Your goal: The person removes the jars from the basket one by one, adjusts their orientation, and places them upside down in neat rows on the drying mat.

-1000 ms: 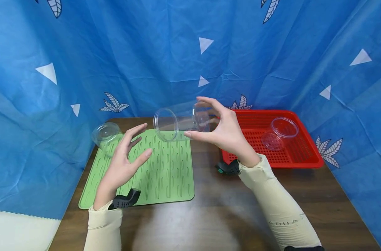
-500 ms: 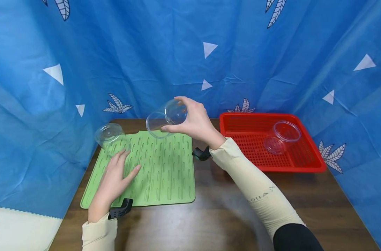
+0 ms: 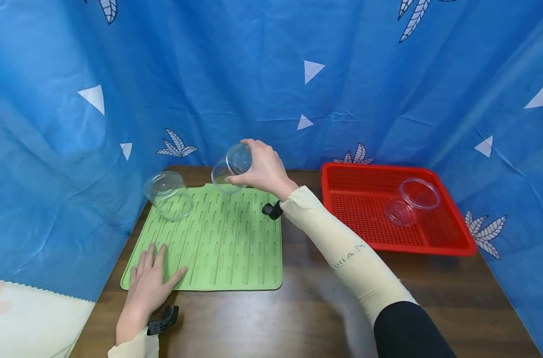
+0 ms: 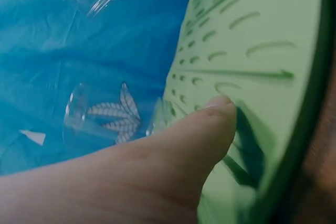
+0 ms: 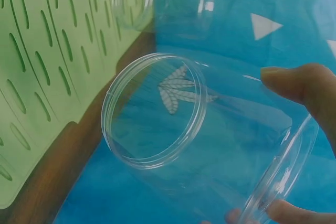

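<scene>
My right hand [image 3: 264,169] holds a clear plastic cup [image 3: 223,178] between thumb and fingers, above the back edge of the green ridged mat [image 3: 235,238]. Tilted, the cup has its open rim pointing down and left; the right wrist view shows thumb and fingertips on the cup's [image 5: 236,129] far end. Another clear cup [image 3: 169,196] stands upside down at the mat's back left corner. My left hand [image 3: 147,288] is low at the mat's front left edge, fingers extended and holding nothing. In the left wrist view its thumb [image 4: 210,124] is close to the mat; contact is unclear.
A red plastic basket [image 3: 356,243] sits at the right of the wooden table [image 3: 253,323], with a clear cup [image 3: 406,206] leaning inside it. A blue patterned curtain [image 3: 235,74] encloses the table behind and at both sides.
My right hand has moved left with the cup, from between mat and basket to over the mat, tipping its rim downward. My left hand has drawn back and lowered toward the mat's front edge.
</scene>
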The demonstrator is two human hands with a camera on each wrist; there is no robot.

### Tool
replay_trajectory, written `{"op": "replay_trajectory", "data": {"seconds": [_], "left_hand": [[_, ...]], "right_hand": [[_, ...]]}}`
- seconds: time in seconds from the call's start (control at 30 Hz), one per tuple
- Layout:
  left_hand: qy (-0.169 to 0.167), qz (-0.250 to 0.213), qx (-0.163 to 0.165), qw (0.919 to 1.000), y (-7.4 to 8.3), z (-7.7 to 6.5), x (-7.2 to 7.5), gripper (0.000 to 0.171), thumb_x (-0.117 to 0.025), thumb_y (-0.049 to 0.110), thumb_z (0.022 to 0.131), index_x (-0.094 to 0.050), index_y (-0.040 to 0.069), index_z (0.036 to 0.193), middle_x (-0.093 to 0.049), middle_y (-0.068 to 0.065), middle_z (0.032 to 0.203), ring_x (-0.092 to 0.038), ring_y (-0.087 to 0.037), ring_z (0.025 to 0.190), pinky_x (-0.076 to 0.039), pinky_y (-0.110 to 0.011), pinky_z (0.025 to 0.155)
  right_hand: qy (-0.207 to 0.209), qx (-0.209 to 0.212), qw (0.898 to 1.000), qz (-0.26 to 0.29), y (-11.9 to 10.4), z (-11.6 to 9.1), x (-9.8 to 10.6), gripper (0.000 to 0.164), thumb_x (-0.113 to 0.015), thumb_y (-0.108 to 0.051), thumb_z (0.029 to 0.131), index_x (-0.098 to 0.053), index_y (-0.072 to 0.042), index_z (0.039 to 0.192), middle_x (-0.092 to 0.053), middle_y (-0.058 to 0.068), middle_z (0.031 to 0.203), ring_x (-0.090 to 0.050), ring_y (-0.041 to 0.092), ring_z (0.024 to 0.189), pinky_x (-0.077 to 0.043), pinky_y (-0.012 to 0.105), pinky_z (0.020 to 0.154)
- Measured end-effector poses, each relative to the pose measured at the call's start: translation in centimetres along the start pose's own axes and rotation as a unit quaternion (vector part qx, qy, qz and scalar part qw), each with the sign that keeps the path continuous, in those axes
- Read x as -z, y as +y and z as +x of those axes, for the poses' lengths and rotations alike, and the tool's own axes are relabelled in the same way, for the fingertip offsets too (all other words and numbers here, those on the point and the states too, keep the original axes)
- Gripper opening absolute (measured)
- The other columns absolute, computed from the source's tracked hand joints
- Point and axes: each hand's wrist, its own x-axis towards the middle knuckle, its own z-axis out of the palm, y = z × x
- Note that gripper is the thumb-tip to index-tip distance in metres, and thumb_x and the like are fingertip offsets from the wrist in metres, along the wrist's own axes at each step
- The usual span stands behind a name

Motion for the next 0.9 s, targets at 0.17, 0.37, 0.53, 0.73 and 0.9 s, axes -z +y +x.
{"op": "replay_trajectory", "data": {"seconds": [0.17,0.37,0.53,0.73,0.9], "left_hand": [[-0.001,-0.012,0.007,0.9999,-0.2,-0.8,-0.8,0.103,-0.062,0.059,0.108,-0.02,-0.012,0.168,0.003,-0.042,0.173,0.003,-0.065,0.158,-0.003,-0.086,0.119],[0.014,-0.021,0.0,0.9997,0.1,-1.2,-1.3,0.102,-0.064,0.058,0.107,-0.021,-0.011,0.169,0.002,-0.041,0.174,0.004,-0.063,0.159,-0.002,-0.084,0.121],[0.024,-0.02,-0.002,0.9995,0.4,-1.4,-1.6,0.1,-0.065,0.057,0.107,-0.023,-0.011,0.168,0.0,-0.04,0.174,0.003,-0.062,0.16,-0.003,-0.084,0.121],[0.033,-0.024,-0.008,0.9991,0.7,-1.6,-2.0,0.099,-0.065,0.055,0.107,-0.024,-0.011,0.168,-0.001,-0.04,0.175,0.003,-0.06,0.161,-0.002,-0.084,0.121],[0.045,-0.027,-0.015,0.9985,1.1,-2.0,-2.1,0.097,-0.067,0.052,0.107,-0.026,-0.012,0.167,-0.003,-0.041,0.174,0.001,-0.061,0.16,-0.002,-0.084,0.121]], "right_hand": [[-0.019,-0.004,1.0,-0.022,0.1,0.8,-0.9,0.103,-0.099,-0.05,0.076,-0.053,-0.011,0.16,-0.065,0.01,0.146,-0.066,0.028,0.119,-0.059,0.042,0.093],[-0.061,-0.007,0.996,-0.065,0.0,1.5,-2.0,0.103,-0.099,-0.048,0.077,-0.053,-0.012,0.161,-0.065,0.011,0.144,-0.065,0.03,0.122,-0.06,0.044,0.092],[-0.092,-0.004,0.992,-0.089,-0.5,1.8,-3.3,0.104,-0.098,-0.05,0.077,-0.052,-0.012,0.163,-0.065,0.009,0.144,-0.064,0.028,0.124,-0.06,0.042,0.091],[-0.123,-0.001,0.984,-0.125,-1.2,2.0,-4.9,0.108,-0.098,-0.056,0.077,-0.052,-0.012,0.164,-0.067,0.006,0.136,-0.065,0.023,0.116,-0.06,0.038,0.085],[-0.136,0.001,0.981,-0.141,-1.7,1.8,-6.0,0.105,-0.097,-0.057,0.078,-0.054,-0.014,0.163,-0.067,0.005,0.128,-0.066,0.021,0.109,-0.06,0.036,0.08]]}}
